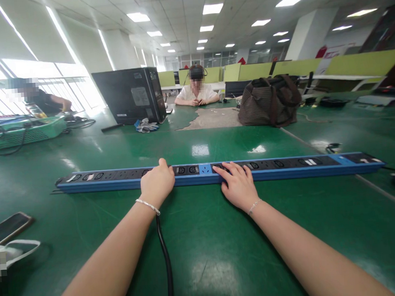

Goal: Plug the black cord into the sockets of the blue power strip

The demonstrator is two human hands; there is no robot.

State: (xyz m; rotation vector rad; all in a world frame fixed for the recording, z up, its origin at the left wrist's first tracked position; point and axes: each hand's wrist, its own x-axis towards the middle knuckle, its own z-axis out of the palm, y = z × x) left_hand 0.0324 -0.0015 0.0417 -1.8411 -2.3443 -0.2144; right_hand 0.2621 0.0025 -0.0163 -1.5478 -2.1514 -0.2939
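Observation:
A long blue and black power strip [278, 173] lies across the green table in front of me, its face lined with several black sockets and one blue socket. My left hand [158, 183] is closed over the strip, left of the blue socket. From beneath that wrist a black power cord [165, 258] runs down toward me; its end is hidden inside the closed fingers. Right of the blue socket, my right hand [239, 184] rests on the strip with its fingers spread and nothing held.
A phone [9, 229] lies at the left edge. Farther back are a green basket [30, 133] with cables, a black computer case [131, 96], gloves [146, 125] and a brown bag [265, 101]. One person [196, 91] sits opposite, another [45, 100] at the left.

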